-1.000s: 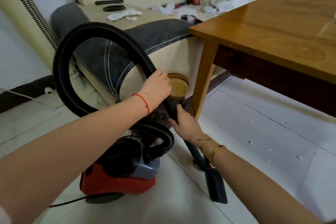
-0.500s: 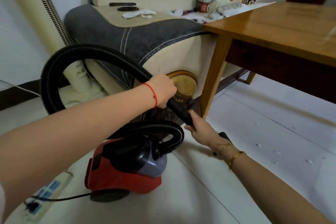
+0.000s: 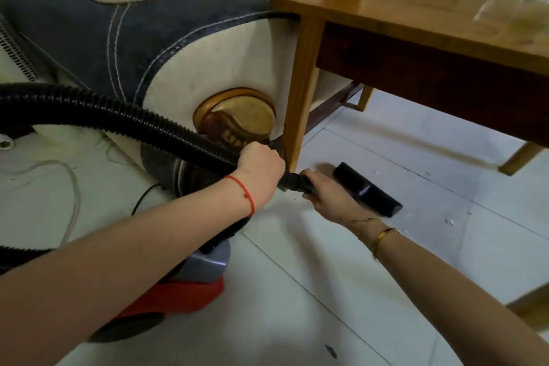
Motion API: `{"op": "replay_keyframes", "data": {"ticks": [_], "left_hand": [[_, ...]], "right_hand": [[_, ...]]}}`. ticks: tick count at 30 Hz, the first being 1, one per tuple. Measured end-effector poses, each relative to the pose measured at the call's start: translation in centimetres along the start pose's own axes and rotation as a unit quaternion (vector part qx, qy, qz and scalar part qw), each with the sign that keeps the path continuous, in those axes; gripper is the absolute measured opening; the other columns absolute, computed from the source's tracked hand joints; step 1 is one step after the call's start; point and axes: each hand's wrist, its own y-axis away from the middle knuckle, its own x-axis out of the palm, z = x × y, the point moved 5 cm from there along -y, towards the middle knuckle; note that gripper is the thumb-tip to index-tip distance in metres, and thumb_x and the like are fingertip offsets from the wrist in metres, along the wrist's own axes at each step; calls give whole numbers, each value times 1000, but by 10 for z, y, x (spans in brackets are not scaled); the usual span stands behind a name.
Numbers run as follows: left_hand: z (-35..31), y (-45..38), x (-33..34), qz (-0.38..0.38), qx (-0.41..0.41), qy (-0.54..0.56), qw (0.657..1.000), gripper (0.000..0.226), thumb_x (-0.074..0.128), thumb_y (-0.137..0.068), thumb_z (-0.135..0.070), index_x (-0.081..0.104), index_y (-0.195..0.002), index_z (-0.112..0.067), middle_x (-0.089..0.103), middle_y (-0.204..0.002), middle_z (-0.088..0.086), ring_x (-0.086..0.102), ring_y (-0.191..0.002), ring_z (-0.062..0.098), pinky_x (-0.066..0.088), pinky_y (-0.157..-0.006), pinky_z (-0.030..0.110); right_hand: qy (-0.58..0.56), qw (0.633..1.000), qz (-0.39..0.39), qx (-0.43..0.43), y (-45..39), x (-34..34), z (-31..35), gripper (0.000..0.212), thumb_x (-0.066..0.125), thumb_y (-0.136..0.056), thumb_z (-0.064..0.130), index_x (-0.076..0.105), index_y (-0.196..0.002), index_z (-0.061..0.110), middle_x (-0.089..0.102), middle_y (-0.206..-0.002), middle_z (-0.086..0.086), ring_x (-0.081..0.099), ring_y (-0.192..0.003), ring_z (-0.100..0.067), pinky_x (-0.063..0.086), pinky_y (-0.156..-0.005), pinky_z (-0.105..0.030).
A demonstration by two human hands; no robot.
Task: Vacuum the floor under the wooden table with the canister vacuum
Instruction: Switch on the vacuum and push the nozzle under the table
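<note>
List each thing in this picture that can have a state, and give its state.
Left hand: grips black ribbed hose.
Right hand: grips black wand.
Black flat floor nozzle: on white tiled floor, beside wooden table's leg.
Red and grey canister vacuum: standing on floor.

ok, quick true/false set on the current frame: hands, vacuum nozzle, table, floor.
1. The left hand grips the black hose. True.
2. The floor nozzle is lifted onto the wooden table. False: it is down on the white tile floor, beside the table leg.
3. The right hand holds the wand just behind the nozzle. True.
4. The canister vacuum is blue. False: red and grey.
5. White scraps lie on the floor. True.
</note>
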Motion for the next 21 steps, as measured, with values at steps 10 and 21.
{"op": "replay_keyframes", "data": {"ticks": [10,21], "left_hand": [[-60,-57,12,19,-79,16,997,14,55,-93,-20,60,-105,-15,64,-94,0,64,-85,19,47,-66,30],[-109,-97,-4,1,-86,39,996,20,57,-93,-24,58,-112,-18,63,-100,0,63,-90,17,41,-64,26]], "right_hand": [[44,998,-27,-26,-5,-14,-71,25,60,-89,22,48,-110,15,56,-106,-6,50,-92,-19,39,-79,-26],[88,996,-2,26,-7,-26,-130,18,56,-87,17,47,-102,13,58,-101,-9,53,-90,-25,45,-74,-35]]}}
